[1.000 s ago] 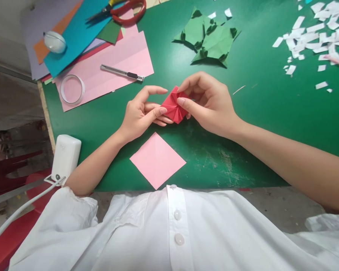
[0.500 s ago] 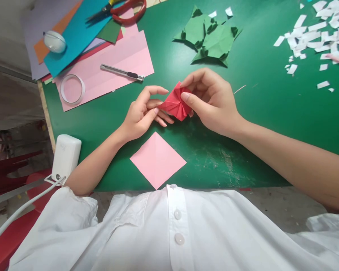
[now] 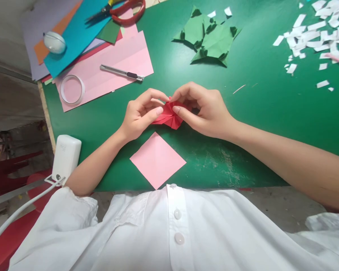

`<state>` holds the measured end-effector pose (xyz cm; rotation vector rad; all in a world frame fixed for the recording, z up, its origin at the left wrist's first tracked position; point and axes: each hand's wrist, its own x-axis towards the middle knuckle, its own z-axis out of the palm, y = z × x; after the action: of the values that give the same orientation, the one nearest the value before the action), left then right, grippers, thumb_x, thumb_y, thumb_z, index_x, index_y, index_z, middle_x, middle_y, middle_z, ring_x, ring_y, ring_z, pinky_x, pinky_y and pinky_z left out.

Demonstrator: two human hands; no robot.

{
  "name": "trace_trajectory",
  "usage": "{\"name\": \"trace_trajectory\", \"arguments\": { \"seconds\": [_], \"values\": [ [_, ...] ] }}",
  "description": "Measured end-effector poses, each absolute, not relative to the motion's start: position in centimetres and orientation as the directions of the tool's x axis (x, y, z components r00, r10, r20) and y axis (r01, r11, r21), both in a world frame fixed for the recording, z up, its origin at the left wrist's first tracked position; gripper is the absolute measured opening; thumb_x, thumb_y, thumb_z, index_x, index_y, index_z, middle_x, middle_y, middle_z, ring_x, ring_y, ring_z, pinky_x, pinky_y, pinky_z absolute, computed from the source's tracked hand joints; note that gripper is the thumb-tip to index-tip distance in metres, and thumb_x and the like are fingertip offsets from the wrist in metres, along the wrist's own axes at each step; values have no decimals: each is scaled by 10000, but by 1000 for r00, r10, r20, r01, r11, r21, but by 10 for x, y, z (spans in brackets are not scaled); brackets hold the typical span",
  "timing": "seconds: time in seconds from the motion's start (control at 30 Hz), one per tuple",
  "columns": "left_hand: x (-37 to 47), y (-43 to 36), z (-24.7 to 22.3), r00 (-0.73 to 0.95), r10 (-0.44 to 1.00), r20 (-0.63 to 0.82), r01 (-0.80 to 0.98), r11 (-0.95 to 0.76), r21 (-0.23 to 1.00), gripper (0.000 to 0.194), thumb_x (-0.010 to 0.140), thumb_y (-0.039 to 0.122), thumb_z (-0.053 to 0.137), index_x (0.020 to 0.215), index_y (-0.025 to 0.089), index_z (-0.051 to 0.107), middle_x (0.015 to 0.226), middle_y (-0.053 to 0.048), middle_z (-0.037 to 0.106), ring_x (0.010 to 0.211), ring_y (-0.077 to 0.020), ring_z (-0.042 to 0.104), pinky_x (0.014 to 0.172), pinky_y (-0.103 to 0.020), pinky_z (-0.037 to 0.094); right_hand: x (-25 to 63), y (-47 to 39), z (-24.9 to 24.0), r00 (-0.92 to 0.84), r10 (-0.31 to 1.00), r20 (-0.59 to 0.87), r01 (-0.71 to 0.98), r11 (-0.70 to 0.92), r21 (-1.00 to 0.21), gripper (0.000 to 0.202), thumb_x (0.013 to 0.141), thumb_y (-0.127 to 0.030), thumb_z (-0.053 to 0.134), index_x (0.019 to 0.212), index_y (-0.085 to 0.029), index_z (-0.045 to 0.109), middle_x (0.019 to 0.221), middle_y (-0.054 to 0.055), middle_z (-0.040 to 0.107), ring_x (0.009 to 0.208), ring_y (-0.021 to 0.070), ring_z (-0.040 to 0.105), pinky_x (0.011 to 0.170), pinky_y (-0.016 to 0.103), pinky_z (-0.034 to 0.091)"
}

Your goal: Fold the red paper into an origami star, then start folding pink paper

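Between my two hands is a piece of folded red paper with pleats that fan out from its middle. My left hand has its thumb and fingers on the paper's left side. From the right, my right hand pinches the paper near its top and centre; its other fingers are partly hidden behind the paper. Just below the hands, a pink paper square with a faint crease lies flat, turned like a diamond. Farther back on the table sit folded green paper shapes with curled points.
At the upper left, pink paper lies under a utility knife and a tape roll. Scissors and a white mouse rest on coloured sheets. A white power bank with a cable stands left. White paper scraps cover the upper right.
Both hands have drawn closer together. My right hand has come left and down with the red paper, and the paper now sits lower, more covered by fingers.
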<state>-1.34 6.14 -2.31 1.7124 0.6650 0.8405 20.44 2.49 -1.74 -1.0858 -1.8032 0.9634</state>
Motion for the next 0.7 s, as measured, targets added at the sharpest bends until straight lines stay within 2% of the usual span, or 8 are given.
{"name": "trace_trajectory", "arguments": {
  "seconds": [0.13,0.33,0.7],
  "values": [
    [-8,57,-23,563,793,232,67,-324,944,141,946,367,699,1035,260,677,875,40,758,731,-85,729,660,-195,599,203,25,-16,-324,905,276,315,378,-870,89,924,-159,574,999,-198,602,779,-20,658,628,102,585,598,256,467],
    [-4,55,-21,534,815,227,121,-339,933,103,918,302,734,933,235,657,793,55,724,684,-59,693,627,-155,578,201,23,-17,-328,895,303,340,411,-846,60,931,-169,553,971,-209,576,747,-32,654,590,95,551,593,260,454],
    [-6,57,-22,535,817,214,78,-301,950,103,929,316,731,984,235,699,886,27,738,781,-73,717,703,-167,601,204,24,-14,-318,926,204,353,315,-881,85,938,-226,579,1020,-223,604,770,-7,683,637,125,604,610,278,484]
  ]
}}
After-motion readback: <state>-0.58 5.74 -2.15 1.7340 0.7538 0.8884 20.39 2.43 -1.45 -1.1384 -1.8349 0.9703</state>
